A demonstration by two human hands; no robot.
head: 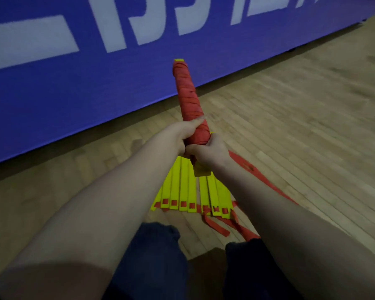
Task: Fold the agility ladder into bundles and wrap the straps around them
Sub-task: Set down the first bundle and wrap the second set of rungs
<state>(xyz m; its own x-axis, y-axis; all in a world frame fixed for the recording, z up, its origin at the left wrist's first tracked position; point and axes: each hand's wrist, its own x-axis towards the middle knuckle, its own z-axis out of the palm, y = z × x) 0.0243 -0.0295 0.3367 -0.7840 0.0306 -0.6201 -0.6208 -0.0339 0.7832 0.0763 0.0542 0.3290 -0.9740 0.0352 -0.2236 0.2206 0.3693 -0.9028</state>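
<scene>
While both hands grip its near end, the red-wrapped bundle (187, 92) points toward the far blue banner (78, 87). The left hand (181, 135) has its fingers curled round the wrap, and the right hand (209, 152) clamps just nearer. Yellow rungs (188, 191) lie fanned on the wooden floor (301, 126) beneath, and a loose strap (254, 171) trails right.

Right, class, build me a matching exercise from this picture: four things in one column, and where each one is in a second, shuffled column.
Column one
1. wrapped bundle
2. yellow rungs
3. loose red strap
4. blue banner

Column two
A. stands upright in the background
B. gripped by the left hand and right hand, pointing away
C. fanned out on the wooden floor
D. trails from under the right hand towards the floor

Pairs: 1-B, 2-C, 3-D, 4-A
</scene>
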